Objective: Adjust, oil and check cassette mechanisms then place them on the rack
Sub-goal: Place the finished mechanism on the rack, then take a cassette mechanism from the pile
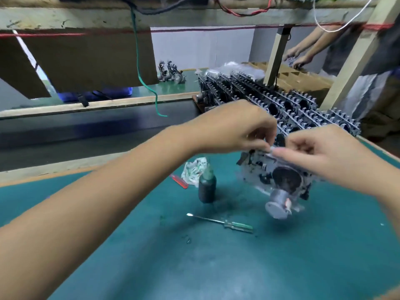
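Both hands hold the cassette mechanism [281,176] above the green mat [151,267], near the rack [270,100]. Left hand [233,128] and right hand [320,152] pinch its top edge. Keep it level; adjust gently, with the oil bottle [207,187] within reach at left.

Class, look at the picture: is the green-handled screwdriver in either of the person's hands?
No: the green-handled screwdriver lies on the green mat, while the left hand and right hand both hold the cassette mechanism.

Both forearms are reaching toward one o'clock; the left hand [236,128] and right hand [320,152] are meeting, fingers curled and pinching.
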{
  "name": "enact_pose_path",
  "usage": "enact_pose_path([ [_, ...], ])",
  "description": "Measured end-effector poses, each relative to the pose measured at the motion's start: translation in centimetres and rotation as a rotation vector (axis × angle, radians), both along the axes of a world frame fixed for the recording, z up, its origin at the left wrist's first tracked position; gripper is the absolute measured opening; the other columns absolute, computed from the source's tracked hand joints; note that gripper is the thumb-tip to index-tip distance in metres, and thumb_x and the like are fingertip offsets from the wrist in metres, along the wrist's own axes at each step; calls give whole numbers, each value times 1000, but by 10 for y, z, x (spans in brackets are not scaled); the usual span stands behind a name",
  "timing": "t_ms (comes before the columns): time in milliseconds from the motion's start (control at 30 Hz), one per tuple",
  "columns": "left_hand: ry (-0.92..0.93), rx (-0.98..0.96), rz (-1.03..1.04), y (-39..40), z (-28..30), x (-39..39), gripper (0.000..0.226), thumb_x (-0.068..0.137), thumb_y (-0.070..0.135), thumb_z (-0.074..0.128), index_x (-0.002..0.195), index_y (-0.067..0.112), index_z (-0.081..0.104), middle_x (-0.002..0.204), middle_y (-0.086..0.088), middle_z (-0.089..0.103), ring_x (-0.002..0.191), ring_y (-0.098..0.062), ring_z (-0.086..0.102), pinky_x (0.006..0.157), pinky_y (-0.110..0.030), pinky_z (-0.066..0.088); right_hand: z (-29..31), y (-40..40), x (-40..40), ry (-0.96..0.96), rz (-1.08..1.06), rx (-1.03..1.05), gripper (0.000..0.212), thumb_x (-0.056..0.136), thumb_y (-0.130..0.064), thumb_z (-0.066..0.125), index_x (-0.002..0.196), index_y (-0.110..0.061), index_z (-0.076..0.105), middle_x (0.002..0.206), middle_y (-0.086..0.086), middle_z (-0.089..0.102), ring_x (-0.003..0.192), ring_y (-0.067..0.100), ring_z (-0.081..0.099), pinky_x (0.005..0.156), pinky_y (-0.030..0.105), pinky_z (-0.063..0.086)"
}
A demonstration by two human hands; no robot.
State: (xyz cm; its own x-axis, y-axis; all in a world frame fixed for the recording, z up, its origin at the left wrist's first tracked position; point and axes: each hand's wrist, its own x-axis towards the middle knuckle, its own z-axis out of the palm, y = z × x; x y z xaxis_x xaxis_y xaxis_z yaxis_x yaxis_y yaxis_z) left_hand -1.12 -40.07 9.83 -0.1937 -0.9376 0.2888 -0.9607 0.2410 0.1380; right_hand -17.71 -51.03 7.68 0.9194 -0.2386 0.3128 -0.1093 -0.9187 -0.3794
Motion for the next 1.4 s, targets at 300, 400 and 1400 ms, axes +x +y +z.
enact_pose_path([
  [300,-228,102,233,-124,-39,47,20,94,24,53,104,8,61,103,-8,65,86,-23,54,67,-30,37,-72,-82,80,-42,-500,-36,43,92,-32,53,57,-14,37,53,7,46,57,29,44,51,36,28],
  [400,-168,96,253,-132,-55,55,22,94,21,51,108,8,61,108,-11,64,96,-27,56,73,-32,37,-88,-91,92,-61,-596,-201,33,93,-34,51,69,-13,42,62,9,49,63,31,44,56,34,29],
  [1400,-75,-13,1122,354,-119,-13,39,82,51,43,86,23,70,90,4,63,81,-21,63,72,-29,38,-115,278,124,158,583,118,28,94,-36,46,118,-23,45,109,0,58,102,26,55,77,36,40],
])
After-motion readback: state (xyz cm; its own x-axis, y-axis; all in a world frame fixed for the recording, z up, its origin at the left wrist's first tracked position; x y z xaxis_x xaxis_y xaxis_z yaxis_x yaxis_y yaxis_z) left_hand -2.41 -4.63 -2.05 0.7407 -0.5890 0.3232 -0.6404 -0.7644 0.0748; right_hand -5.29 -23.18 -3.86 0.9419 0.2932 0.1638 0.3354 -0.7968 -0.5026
